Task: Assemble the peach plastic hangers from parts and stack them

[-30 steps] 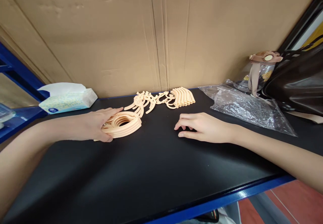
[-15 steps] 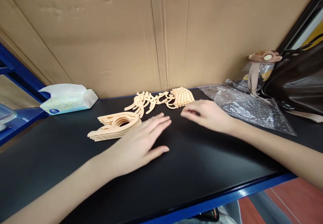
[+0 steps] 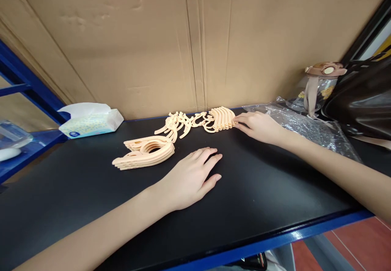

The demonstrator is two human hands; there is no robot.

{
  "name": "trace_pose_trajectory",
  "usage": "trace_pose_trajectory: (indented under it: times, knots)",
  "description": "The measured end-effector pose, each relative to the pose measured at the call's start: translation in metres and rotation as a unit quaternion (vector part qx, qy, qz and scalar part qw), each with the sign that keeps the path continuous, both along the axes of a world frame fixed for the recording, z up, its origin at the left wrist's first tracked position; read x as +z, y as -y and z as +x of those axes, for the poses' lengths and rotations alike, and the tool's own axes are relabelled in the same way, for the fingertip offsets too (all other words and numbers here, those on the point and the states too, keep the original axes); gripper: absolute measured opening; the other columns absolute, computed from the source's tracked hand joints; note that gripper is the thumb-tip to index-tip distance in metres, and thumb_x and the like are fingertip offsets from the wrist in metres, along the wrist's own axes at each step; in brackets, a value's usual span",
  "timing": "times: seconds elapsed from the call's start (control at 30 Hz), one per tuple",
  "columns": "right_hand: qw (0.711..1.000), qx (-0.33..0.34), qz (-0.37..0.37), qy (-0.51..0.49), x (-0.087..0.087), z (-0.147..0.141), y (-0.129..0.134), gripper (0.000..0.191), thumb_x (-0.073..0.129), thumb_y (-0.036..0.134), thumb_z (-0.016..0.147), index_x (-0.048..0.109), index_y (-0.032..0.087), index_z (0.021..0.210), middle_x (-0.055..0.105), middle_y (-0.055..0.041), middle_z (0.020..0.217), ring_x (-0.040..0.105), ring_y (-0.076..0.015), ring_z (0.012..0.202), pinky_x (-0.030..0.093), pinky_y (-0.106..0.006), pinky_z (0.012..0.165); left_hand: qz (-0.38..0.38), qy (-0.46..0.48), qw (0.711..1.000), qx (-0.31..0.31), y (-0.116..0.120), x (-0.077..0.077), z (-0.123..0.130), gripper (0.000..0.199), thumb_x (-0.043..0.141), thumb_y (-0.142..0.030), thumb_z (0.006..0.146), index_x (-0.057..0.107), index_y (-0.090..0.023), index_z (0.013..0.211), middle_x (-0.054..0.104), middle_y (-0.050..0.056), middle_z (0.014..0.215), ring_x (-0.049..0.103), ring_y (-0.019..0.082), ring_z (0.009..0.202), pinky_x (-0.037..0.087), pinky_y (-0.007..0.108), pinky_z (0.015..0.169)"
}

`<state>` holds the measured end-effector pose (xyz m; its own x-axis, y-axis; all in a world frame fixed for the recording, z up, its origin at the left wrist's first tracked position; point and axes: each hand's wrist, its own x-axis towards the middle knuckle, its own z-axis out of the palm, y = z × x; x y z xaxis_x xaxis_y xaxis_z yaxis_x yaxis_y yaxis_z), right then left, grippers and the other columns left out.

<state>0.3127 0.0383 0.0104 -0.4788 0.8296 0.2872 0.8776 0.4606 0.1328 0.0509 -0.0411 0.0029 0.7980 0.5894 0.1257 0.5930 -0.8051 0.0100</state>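
Note:
My left hand (image 3: 191, 177) is over the black tabletop with its fingers apart and nothing in it. To its left lies a stack of beige plastic pieces (image 3: 146, 159) with round openings. At the back, my right hand (image 3: 259, 127) pinches the right end of a row of curved beige pieces (image 3: 222, 118). Hook-shaped beige pieces (image 3: 202, 120) lie at the left of that row. A loose cluster of beige pieces (image 3: 174, 124) sits between them and the stack.
A tissue pack (image 3: 91, 122) stands at the back left, by a blue frame (image 3: 36, 104). Clear plastic wrap (image 3: 317, 130), a bottle (image 3: 322, 84) and a dark bag (image 3: 363, 100) are at the right. Cardboard (image 3: 137, 51) covers the back.
My right hand has moved right and back to the end of the row of curved pieces and taken hold there. My left hand has moved right, away from the stack.

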Motion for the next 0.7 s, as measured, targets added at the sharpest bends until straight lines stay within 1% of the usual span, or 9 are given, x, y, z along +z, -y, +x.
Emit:
trace_pose_trajectory:
  times: [0.1,0.2,0.3,0.37,0.4,0.47,0.53,0.6,0.7]
  knots:
    - [1.000,0.004,-0.013,0.008,-0.002,0.000,0.001,0.037,0.031,0.028,0.097,0.065,0.017,0.109,0.066,-0.0081,0.112,0.061,-0.0233,0.096,0.045,-0.036,0.081,-0.014,0.011,1.000,0.000,0.000,-0.001,-0.002,0.046,0.035,-0.038,0.098,0.040,-0.016,0.138,0.042,0.010,0.143,0.037,0.025,0.133,0.035,0.041,0.108]
    - [1.000,-0.014,-0.018,0.015,-0.001,-0.001,0.004,0.037,0.031,0.026,0.097,0.066,0.016,0.103,0.066,-0.0087,0.107,0.062,-0.0223,0.092,0.044,-0.033,0.076,-0.021,0.013,1.000,0.004,-0.001,-0.001,-0.003,0.046,0.035,-0.038,0.098,0.040,-0.017,0.138,0.040,0.010,0.145,0.035,0.025,0.134,0.034,0.042,0.109]
    - [0.998,-0.043,-0.023,0.027,0.004,-0.005,0.009,0.037,0.032,0.030,0.097,0.066,0.016,0.092,0.067,-0.0087,0.096,0.062,-0.0215,0.084,0.041,-0.030,0.066,-0.024,0.019,1.000,0.003,-0.001,-0.002,-0.004,0.045,0.034,-0.038,0.098,0.040,-0.018,0.139,0.040,0.010,0.145,0.035,0.025,0.135,0.034,0.043,0.109]
    - [0.997,-0.074,-0.019,0.027,0.008,-0.007,0.011,0.037,0.035,0.033,0.096,0.066,0.017,0.086,0.066,-0.0081,0.089,0.062,-0.0218,0.081,0.040,-0.030,0.063,-0.025,0.022,0.999,0.000,-0.001,-0.002,-0.004,0.045,0.035,-0.038,0.098,0.040,-0.018,0.139,0.040,0.009,0.145,0.034,0.025,0.135,0.034,0.043,0.109]
    - [0.996,-0.091,-0.012,0.022,0.009,-0.007,0.012,0.036,0.036,0.034,0.095,0.067,0.017,0.086,0.066,-0.0079,0.088,0.062,-0.0219,0.080,0.040,-0.030,0.063,-0.025,0.022,0.999,0.000,-0.001,-0.002,-0.004,0.045,0.035,-0.038,0.098,0.040,-0.018,0.139,0.040,0.009,0.145,0.034,0.025,0.135,0.034,0.043,0.109]
    - [0.994,-0.113,0.003,0.013,0.008,-0.007,0.009,0.033,0.039,0.036,0.094,0.067,0.018,0.093,0.066,-0.0082,0.090,0.061,-0.0226,0.083,0.041,-0.031,0.066,-0.024,0.022,0.999,0.001,-0.001,-0.002,-0.005,0.045,0.035,-0.038,0.098,0.040,-0.018,0.138,0.040,0.010,0.145,0.034,0.025,0.135,0.035,0.043,0.109]
    - [0.993,-0.115,0.016,0.019,0.003,-0.005,0.005,0.034,0.040,0.039,0.094,0.066,0.018,0.102,0.065,-0.0106,0.096,0.060,-0.0244,0.089,0.043,-0.033,0.072,-0.025,0.026,0.999,0.000,-0.001,-0.002,-0.005,0.045,0.035,-0.038,0.098,0.041,-0.018,0.138,0.041,0.010,0.144,0.035,0.026,0.135,0.035,0.044,0.109]
    - [0.992,-0.120,0.022,0.038,-0.002,-0.002,-0.001,0.038,0.039,0.042,0.094,0.066,0.017,0.104,0.064,-0.0132,0.098,0.059,-0.0266,0.095,0.042,-0.037,0.078,-0.025,0.034,0.999,-0.002,0.000,-0.002,-0.005,0.044,0.036,-0.037,0.098,0.041,-0.018,0.137,0.042,0.010,0.144,0.037,0.026,0.134,0.036,0.044,0.108]
    - [0.990,-0.131,0.027,0.052,-0.008,0.000,-0.006,0.041,0.037,0.044,0.095,0.065,0.016,0.107,0.064,-0.0140,0.098,0.058,-0.0271,0.094,0.041,-0.040,0.082,-0.026,0.039,0.999,-0.003,0.000,-0.002,-0.006,0.044,0.036,-0.037,0.098,0.041,-0.019,0.138,0.042,0.010,0.144,0.037,0.026,0.134,0.037,0.044,0.108]
